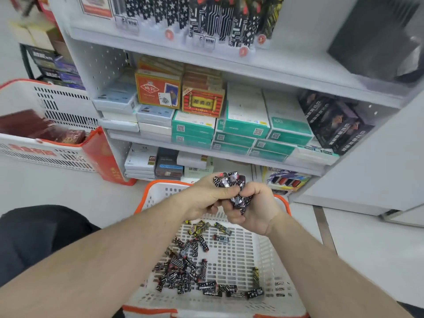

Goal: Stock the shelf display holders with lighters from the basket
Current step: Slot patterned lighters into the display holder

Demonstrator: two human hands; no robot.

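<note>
Forearms come in from the bottom corners and meet above the basket (270, 253), a white slatted one with an orange rim, standing on the pale floor (68, 189). On its bottom lie loose lighters (183, 269), most in a heap at the left side, a few along the near edge and some single ones toward the far side; the right part of the bottom is bare. Above the far rim both hands are together around one bundle of lighters (231, 187). The left hand (206, 193) grips it from the left with the thumb on top, the right hand (254, 207) has its fingers curled around it from below. The hands are close in front of the lowest shelf edge. Behind them the white shelf unit (229, 154) holds stacked boxes (247, 125) on the lower levels. On the top level the display holders (206, 21) stand full of patterned lighters, blurred. At the left a second basket (46, 148) stands beside the unit, with open floor before it.
</note>
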